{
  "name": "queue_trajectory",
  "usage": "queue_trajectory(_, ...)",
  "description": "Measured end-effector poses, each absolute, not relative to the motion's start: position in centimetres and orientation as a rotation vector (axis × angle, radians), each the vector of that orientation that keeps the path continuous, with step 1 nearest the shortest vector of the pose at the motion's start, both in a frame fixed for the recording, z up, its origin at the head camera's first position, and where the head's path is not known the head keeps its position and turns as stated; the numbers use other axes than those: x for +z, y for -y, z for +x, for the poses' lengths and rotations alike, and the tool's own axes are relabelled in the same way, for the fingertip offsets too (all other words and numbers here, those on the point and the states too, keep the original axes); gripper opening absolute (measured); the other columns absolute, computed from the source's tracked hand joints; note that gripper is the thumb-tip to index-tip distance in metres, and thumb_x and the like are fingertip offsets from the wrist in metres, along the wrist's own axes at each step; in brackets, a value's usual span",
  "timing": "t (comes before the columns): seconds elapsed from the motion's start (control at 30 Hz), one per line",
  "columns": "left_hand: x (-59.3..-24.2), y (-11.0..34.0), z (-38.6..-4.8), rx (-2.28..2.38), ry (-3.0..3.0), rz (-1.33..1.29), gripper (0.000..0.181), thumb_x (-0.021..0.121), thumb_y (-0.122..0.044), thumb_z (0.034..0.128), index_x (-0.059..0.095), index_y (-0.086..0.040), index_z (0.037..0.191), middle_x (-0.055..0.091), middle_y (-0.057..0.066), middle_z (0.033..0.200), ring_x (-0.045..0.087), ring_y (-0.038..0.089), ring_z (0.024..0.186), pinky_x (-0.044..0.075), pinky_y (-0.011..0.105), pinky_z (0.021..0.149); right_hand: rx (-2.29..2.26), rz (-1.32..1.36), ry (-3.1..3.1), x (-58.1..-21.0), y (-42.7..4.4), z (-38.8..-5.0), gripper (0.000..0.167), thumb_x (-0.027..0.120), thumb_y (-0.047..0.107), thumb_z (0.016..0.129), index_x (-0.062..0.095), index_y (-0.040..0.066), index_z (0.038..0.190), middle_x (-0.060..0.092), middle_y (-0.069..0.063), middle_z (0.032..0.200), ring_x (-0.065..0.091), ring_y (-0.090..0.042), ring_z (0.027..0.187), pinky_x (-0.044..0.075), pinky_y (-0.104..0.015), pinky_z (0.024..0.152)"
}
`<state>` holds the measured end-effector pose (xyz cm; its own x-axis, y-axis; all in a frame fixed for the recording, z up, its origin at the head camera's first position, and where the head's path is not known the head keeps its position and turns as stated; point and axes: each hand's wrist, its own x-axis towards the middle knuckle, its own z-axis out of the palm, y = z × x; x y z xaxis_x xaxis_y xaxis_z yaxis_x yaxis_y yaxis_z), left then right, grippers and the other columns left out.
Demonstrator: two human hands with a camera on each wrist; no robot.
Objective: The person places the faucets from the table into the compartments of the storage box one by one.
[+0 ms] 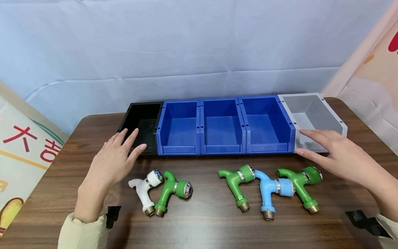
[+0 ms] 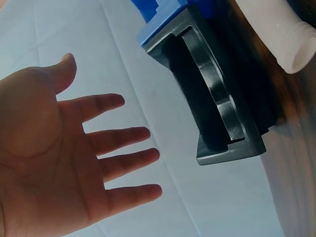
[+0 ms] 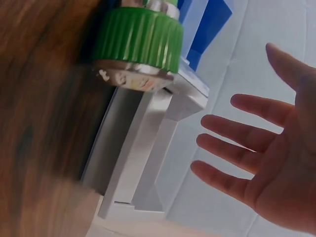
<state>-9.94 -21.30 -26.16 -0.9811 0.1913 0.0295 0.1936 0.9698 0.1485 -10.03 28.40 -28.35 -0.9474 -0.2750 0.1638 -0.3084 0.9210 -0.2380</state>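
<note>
At the left of the brown worktop (image 1: 56,193), my left hand (image 1: 113,159) hovers near the black bin (image 1: 143,112), its fingers spread wide and holding nothing; the left wrist view shows a gap between them. For a tidy reach from here, I judge it best to come straight down over one tap and pinch its body below the knob, so the close neighbours are not knocked. Nearer me than the black bin lies the white tap (image 1: 143,192): spout pointing left, knob to the far right, long axis slanting from the spout to the threaded end, which points towards me. Just beside it, the first green tap (image 1: 169,188) has its spout towards the far edge, knob right, long axis running almost straight at me. Three blue bins (image 1: 222,149) fill the middle of the row along the far edge. In front of them lies the second green tap (image 1: 234,183), spout left, threaded end near me; then the light blue tap (image 1: 268,188), spout to the far left, knob right, long axis nearly front to back; then the third green tap (image 1: 300,181), spout left, slanting towards me. By the grey bin (image 1: 303,103), nearest the far right corner, hovers my right hand (image 1: 337,157), fingers wide apart, holding nothing.
</note>
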Motion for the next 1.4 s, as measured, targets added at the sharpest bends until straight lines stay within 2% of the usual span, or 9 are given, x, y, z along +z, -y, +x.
queue_trajectory(0.4, -26.3, 22.4, -9.6, -0.253, 3.152, -0.257, 0.068, 0.021, -0.056, 0.0954, 0.029, -0.008, 0.143, 0.030, 0.025, 0.138, 0.029, 0.045, 0.124, 0.032, 0.066, 0.088, 0.386, 0.439, 2.845, -28.6, -30.2, -9.9, 0.044, 0.068, 0.028, 0.083, 0.060, -0.004, 0.111, 0.061, -0.026, 0.099, 0.059, -0.037, 0.083, 0.048, -0.051, 0.063)
queue_trajectory(0.5, -26.5, 22.8, -9.3, -0.239, 3.160, -0.254, 0.069, 0.023, -0.056, 0.0953, 0.030, -0.007, 0.142, 0.033, 0.026, 0.136, 0.031, 0.046, 0.122, 0.033, 0.066, 0.086, 0.369, 0.453, 2.784, -28.7, -31.1, -10.1, 0.039, 0.071, 0.026, 0.080, 0.063, -0.004, 0.104, 0.064, -0.020, 0.084, 0.059, -0.020, 0.067, 0.049, -0.034, 0.051)
queue_trajectory(0.63, -26.6, 23.4, -9.1, -0.240, 3.170, -0.270, 0.072, 0.026, -0.058, 0.0940, 0.031, -0.004, 0.141, 0.036, 0.027, 0.134, 0.034, 0.047, 0.120, 0.035, 0.065, 0.086, 0.403, 0.417, 2.745, -28.7, -32.4, -10.6, 0.031, 0.073, 0.023, 0.078, 0.066, -0.003, 0.094, 0.063, -0.009, 0.072, 0.046, 0.004, 0.056, 0.039, -0.015, 0.046)
queue_trajectory(0.7, -26.6, 23.6, -9.0, -0.252, 3.174, -0.279, 0.074, 0.028, -0.060, 0.0928, 0.032, -0.004, 0.141, 0.038, 0.027, 0.133, 0.037, 0.047, 0.118, 0.035, 0.064, 0.086, 0.442, 0.372, 2.733, -28.8, -33.1, -11.0, 0.025, 0.073, 0.020, 0.078, 0.066, -0.002, 0.090, 0.062, -0.003, 0.070, 0.046, 0.006, 0.055, 0.038, -0.011, 0.045)
queue_trajectory(0.8, -26.6, 24.0, -8.9, -0.279, 3.177, -0.284, 0.076, 0.031, -0.061, 0.0915, 0.032, -0.003, 0.140, 0.040, 0.027, 0.131, 0.040, 0.046, 0.116, 0.036, 0.062, 0.087, 0.580, 0.286, 2.736, -28.3, -33.7, -11.5, 0.022, 0.071, 0.014, 0.080, 0.064, -0.006, 0.087, 0.063, -0.013, 0.070, 0.044, 0.011, 0.056, 0.036, -0.008, 0.045)
queue_trajectory(0.87, -26.6, 24.2, -8.9, -0.295, 3.179, -0.284, 0.076, 0.034, -0.060, 0.0915, 0.033, -0.002, 0.140, 0.041, 0.027, 0.131, 0.042, 0.046, 0.115, 0.036, 0.061, 0.088, 0.639, 0.214, 2.743, -28.3, -34.5, -12.1, 0.023, 0.069, 0.012, 0.082, 0.063, -0.009, 0.088, 0.062, -0.017, 0.071, 0.043, 0.010, 0.055, 0.035, -0.008, 0.043)
queue_trajectory(0.93, -26.6, 24.3, -8.9, -0.310, 3.178, -0.287, 0.075, 0.036, -0.059, 0.0916, 0.034, -0.001, 0.139, 0.042, 0.027, 0.130, 0.043, 0.046, 0.114, 0.036, 0.060, 0.089, 0.701, 0.163, 2.728, -30.1, -37.5, -13.8, 0.018, 0.069, 0.016, 0.082, 0.066, 0.000, 0.088, 0.063, -0.013, 0.071, 0.041, 0.011, 0.053, 0.036, -0.012, 0.042)
queue_trajectory(1.1, -26.6, 24.8, -9.0, -0.341, 3.179, -0.275, 0.074, 0.039, -0.057, 0.0916, 0.037, 0.003, 0.137, 0.044, 0.029, 0.128, 0.043, 0.049, 0.112, 0.036, 0.061, 0.088, 0.847, 0.117, 2.683, -37.4, -47.5, -19.2, 0.016, 0.072, 0.024, 0.081, 0.064, 0.016, 0.091, 0.062, 0.010, 0.066, 0.056, -0.002, 0.053, 0.045, -0.019, 0.041)
queue_trajectory(1.4, -26.8, 26.2, -8.5, -0.446, 3.103, -0.111, 0.063, 0.046, -0.044, 0.0940, 0.045, 0.010, 0.126, 0.056, 0.031, 0.111, 0.054, 0.045, 0.098, 0.043, 0.059, 0.075, 1.085, 0.006, 2.710, -38.3, -50.0, -20.9, 0.027, 0.068, 0.024, 0.084, 0.057, 0.002, 0.095, 0.062, 0.010, 0.066, 0.060, -0.014, 0.051, 0.051, -0.026, 0.042)
